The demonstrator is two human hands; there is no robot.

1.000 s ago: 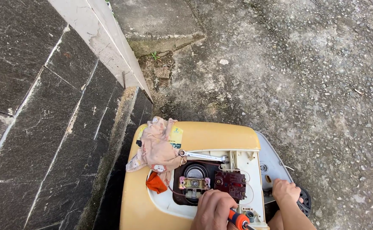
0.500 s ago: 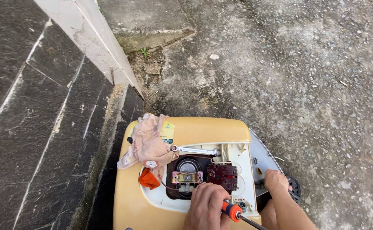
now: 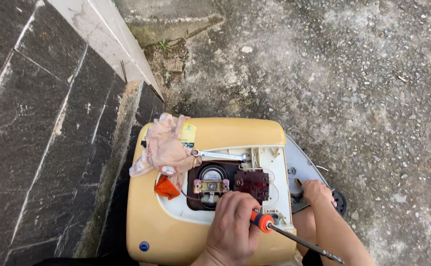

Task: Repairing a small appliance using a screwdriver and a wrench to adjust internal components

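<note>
A yellow appliance housing (image 3: 215, 135) lies on the ground with its panel off, baring a dark cavity holding a brass part (image 3: 210, 186) and a dark red switch block (image 3: 251, 182). My left hand (image 3: 231, 230) rests at the cavity's near edge, closed around an orange-handled screwdriver (image 3: 264, 221) whose shaft points down to the right. My right hand (image 3: 318, 191) presses on the grey cover plate (image 3: 299, 165) at the housing's right side. A silver spanner (image 3: 219, 155) lies across the opening's far edge.
A pink cloth (image 3: 163, 148) and an orange scrap (image 3: 166, 188) lie on the housing's left part. A dark tiled wall (image 3: 38, 128) runs along the left. Rough concrete ground (image 3: 363, 83) spreads to the right and beyond.
The view has tilted down, so the housing sits higher in the picture. More of my left hand and the screwdriver's shaft shows. Both hands stay in the same spots on the housing.
</note>
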